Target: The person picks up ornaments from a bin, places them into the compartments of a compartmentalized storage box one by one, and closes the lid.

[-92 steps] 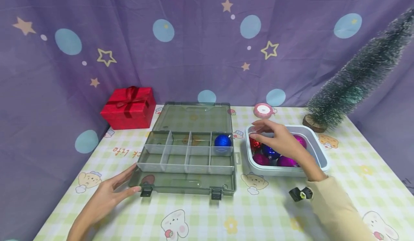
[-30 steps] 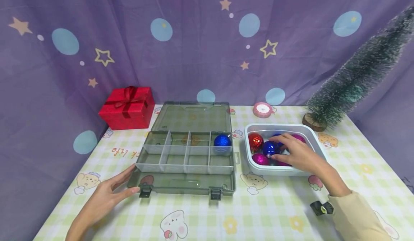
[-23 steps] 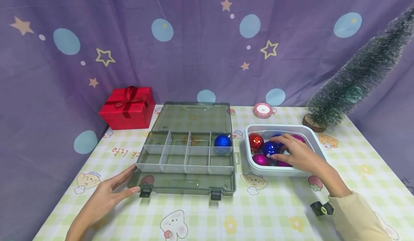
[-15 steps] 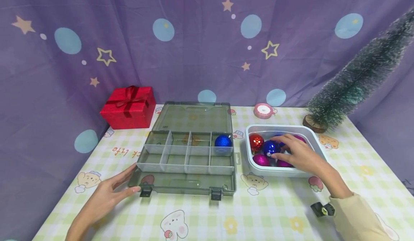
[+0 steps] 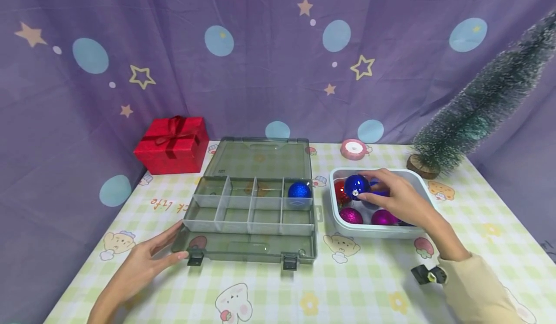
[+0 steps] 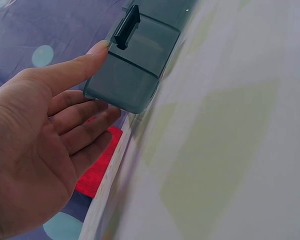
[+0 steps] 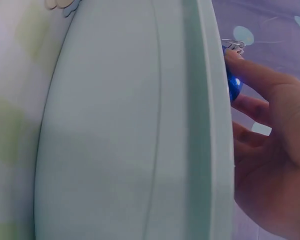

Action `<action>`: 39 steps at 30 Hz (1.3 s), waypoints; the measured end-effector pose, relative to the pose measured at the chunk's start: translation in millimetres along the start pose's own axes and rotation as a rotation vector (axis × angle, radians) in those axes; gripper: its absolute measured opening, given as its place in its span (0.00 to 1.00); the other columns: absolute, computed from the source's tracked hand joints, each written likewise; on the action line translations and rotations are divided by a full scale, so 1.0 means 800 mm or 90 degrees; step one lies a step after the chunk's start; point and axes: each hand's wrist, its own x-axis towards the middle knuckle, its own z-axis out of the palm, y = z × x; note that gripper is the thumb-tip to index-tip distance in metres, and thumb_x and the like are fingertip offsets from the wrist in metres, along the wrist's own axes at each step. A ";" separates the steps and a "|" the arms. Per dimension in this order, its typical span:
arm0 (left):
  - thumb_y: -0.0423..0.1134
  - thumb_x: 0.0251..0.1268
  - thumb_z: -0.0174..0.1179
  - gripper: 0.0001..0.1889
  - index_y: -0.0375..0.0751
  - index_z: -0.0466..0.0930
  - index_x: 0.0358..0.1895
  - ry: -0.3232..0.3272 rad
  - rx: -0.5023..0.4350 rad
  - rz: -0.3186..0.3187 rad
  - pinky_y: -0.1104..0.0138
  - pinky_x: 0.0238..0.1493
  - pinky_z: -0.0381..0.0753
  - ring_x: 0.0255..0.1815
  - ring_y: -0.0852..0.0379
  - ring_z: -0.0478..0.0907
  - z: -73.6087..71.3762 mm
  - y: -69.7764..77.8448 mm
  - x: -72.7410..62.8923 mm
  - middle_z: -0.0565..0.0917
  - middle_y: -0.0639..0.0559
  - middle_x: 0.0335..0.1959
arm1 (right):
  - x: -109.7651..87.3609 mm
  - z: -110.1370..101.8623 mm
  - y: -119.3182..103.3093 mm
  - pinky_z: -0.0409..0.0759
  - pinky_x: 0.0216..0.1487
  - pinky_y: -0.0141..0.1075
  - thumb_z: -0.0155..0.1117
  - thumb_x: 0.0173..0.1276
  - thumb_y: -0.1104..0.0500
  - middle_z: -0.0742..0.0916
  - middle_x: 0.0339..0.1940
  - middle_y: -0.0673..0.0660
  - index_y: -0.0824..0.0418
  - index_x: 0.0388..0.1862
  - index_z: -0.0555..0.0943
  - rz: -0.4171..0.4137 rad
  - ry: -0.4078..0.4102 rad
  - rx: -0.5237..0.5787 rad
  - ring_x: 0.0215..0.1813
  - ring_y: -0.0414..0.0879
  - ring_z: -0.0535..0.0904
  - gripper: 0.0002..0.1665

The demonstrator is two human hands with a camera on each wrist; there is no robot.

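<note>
A shiny blue Christmas ball point(image 5: 357, 187) with a silver cap is pinched by my right hand point(image 5: 401, 202), raised just above the pale blue tub point(image 5: 360, 230). In the right wrist view the tub wall hides most of that ball point(image 7: 234, 86). Red, magenta and blue Christmas balls lie in the tub, such as a magenta ball point(image 5: 351, 216); my hand covers part of the inside. My left hand point(image 5: 141, 266) rests at the front left corner of the open grey divided box point(image 5: 260, 226), thumb near a latch, fingers along its side. A glittery blue ball point(image 5: 299, 192) sits in the box's back right compartment.
A red gift box point(image 5: 173, 145) stands at the back left. Behind the tub lies a pink ribbon roll point(image 5: 353, 148). At the right a small Christmas tree point(image 5: 482, 102) leans outward on a wooden base. A purple curtain point(image 5: 269, 87) hangs behind the table.
My right hand first reached down into the tub and took hold of the shiny blue ball. It has since lifted the ball slightly, up and to the left. My left hand has stayed put.
</note>
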 end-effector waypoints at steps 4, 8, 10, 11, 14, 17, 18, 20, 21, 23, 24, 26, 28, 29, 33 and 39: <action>0.50 0.71 0.69 0.38 0.42 0.65 0.79 0.000 -0.001 -0.003 0.87 0.56 0.63 0.71 0.37 0.70 0.000 0.000 0.000 0.74 0.39 0.71 | 0.006 0.003 -0.008 0.87 0.48 0.48 0.74 0.71 0.55 0.84 0.57 0.59 0.60 0.69 0.79 0.007 0.000 0.029 0.53 0.59 0.86 0.29; 0.50 0.71 0.68 0.38 0.41 0.65 0.79 -0.001 -0.002 -0.003 0.87 0.56 0.63 0.71 0.38 0.69 0.001 -0.001 0.001 0.74 0.38 0.71 | 0.013 0.009 -0.014 0.87 0.46 0.44 0.73 0.72 0.57 0.83 0.61 0.61 0.61 0.69 0.78 -0.002 -0.011 0.069 0.55 0.60 0.85 0.29; 0.50 0.71 0.68 0.38 0.42 0.65 0.79 -0.001 0.000 -0.002 0.87 0.56 0.63 0.71 0.38 0.69 0.001 -0.001 0.001 0.74 0.39 0.71 | 0.018 0.013 -0.016 0.87 0.48 0.47 0.73 0.72 0.59 0.82 0.62 0.62 0.62 0.70 0.78 -0.011 -0.016 0.083 0.56 0.60 0.85 0.29; 0.50 0.71 0.68 0.38 0.42 0.65 0.79 -0.001 0.001 -0.001 0.87 0.56 0.63 0.71 0.38 0.69 0.001 -0.001 0.001 0.74 0.39 0.71 | 0.021 0.015 -0.018 0.86 0.50 0.49 0.73 0.72 0.60 0.82 0.63 0.63 0.63 0.70 0.77 -0.016 -0.019 0.090 0.56 0.60 0.85 0.29; 0.50 0.71 0.68 0.38 0.42 0.66 0.79 0.001 0.002 0.000 0.87 0.56 0.63 0.71 0.38 0.69 0.002 -0.001 0.001 0.74 0.40 0.72 | 0.031 0.022 -0.025 0.84 0.54 0.55 0.74 0.70 0.59 0.83 0.64 0.61 0.62 0.69 0.78 -0.027 -0.020 0.093 0.55 0.58 0.86 0.30; 0.50 0.71 0.69 0.38 0.42 0.66 0.79 0.002 0.003 0.000 0.87 0.56 0.63 0.71 0.38 0.69 0.002 -0.001 0.000 0.74 0.41 0.72 | 0.040 0.028 -0.031 0.82 0.56 0.58 0.74 0.70 0.59 0.84 0.63 0.61 0.62 0.69 0.79 -0.038 -0.023 0.097 0.55 0.58 0.86 0.29; 0.50 0.71 0.69 0.38 0.42 0.66 0.79 0.002 0.003 0.000 0.87 0.56 0.63 0.71 0.38 0.69 0.002 -0.001 0.000 0.74 0.41 0.72 | 0.044 0.031 -0.033 0.82 0.56 0.58 0.74 0.70 0.58 0.84 0.63 0.60 0.62 0.69 0.79 -0.040 -0.024 0.100 0.55 0.58 0.86 0.29; 0.50 0.71 0.69 0.38 0.42 0.65 0.79 0.002 0.002 0.000 0.87 0.57 0.62 0.71 0.38 0.69 0.002 -0.001 0.000 0.74 0.41 0.72 | 0.050 0.035 -0.035 0.82 0.56 0.57 0.74 0.70 0.58 0.85 0.61 0.60 0.62 0.68 0.79 -0.043 -0.029 0.107 0.56 0.58 0.85 0.29; 0.50 0.71 0.69 0.38 0.42 0.65 0.79 0.002 0.002 0.001 0.87 0.57 0.62 0.71 0.38 0.68 0.002 -0.001 0.000 0.74 0.41 0.72 | 0.052 0.037 -0.037 0.83 0.56 0.56 0.74 0.71 0.58 0.85 0.61 0.60 0.62 0.68 0.79 -0.047 -0.031 0.110 0.56 0.58 0.85 0.29; 0.50 0.71 0.69 0.38 0.41 0.66 0.79 0.002 0.002 0.002 0.87 0.57 0.62 0.71 0.38 0.68 0.002 -0.001 0.000 0.74 0.41 0.72 | 0.057 0.042 -0.040 0.83 0.56 0.55 0.74 0.71 0.58 0.86 0.59 0.60 0.62 0.69 0.79 -0.050 -0.037 0.116 0.55 0.57 0.85 0.29; 0.50 0.71 0.69 0.38 0.41 0.66 0.79 0.002 0.001 0.002 0.87 0.57 0.62 0.71 0.38 0.68 0.003 -0.001 0.000 0.74 0.41 0.72 | 0.060 0.044 -0.041 0.83 0.55 0.54 0.74 0.71 0.58 0.86 0.59 0.59 0.62 0.69 0.79 -0.051 -0.040 0.118 0.55 0.56 0.86 0.29; 0.49 0.71 0.69 0.38 0.41 0.66 0.79 0.003 0.000 0.003 0.87 0.57 0.62 0.71 0.38 0.68 0.003 -0.001 0.000 0.74 0.41 0.72 | 0.064 0.048 -0.045 0.84 0.55 0.53 0.74 0.71 0.58 0.86 0.60 0.59 0.62 0.69 0.78 -0.054 -0.047 0.123 0.54 0.55 0.86 0.30; 0.50 0.71 0.69 0.38 0.41 0.66 0.79 0.004 -0.002 0.003 0.87 0.57 0.63 0.71 0.38 0.68 0.003 -0.002 0.000 0.74 0.41 0.72 | 0.069 0.053 -0.049 0.84 0.54 0.52 0.73 0.71 0.58 0.84 0.62 0.59 0.63 0.70 0.78 -0.055 -0.057 0.131 0.54 0.55 0.86 0.31; 0.50 0.71 0.69 0.38 0.42 0.66 0.79 0.003 -0.003 0.003 0.87 0.57 0.63 0.71 0.38 0.68 0.004 -0.002 0.000 0.74 0.41 0.72 | 0.071 0.055 -0.051 0.84 0.54 0.51 0.73 0.71 0.58 0.84 0.62 0.60 0.62 0.71 0.77 -0.054 -0.061 0.135 0.54 0.55 0.86 0.31; 0.49 0.71 0.69 0.38 0.42 0.66 0.79 0.004 -0.002 0.004 0.87 0.56 0.63 0.70 0.38 0.69 0.004 -0.004 -0.001 0.75 0.40 0.71 | 0.081 0.065 -0.059 0.84 0.55 0.50 0.73 0.72 0.57 0.82 0.63 0.61 0.63 0.71 0.77 -0.057 -0.079 0.141 0.54 0.56 0.86 0.31; 0.50 0.70 0.69 0.38 0.40 0.67 0.78 0.004 0.000 0.009 0.87 0.56 0.63 0.70 0.38 0.69 0.003 -0.004 0.001 0.75 0.40 0.71 | 0.099 0.083 -0.070 0.85 0.54 0.50 0.74 0.71 0.58 0.83 0.60 0.63 0.66 0.69 0.78 -0.083 -0.089 0.138 0.52 0.56 0.86 0.31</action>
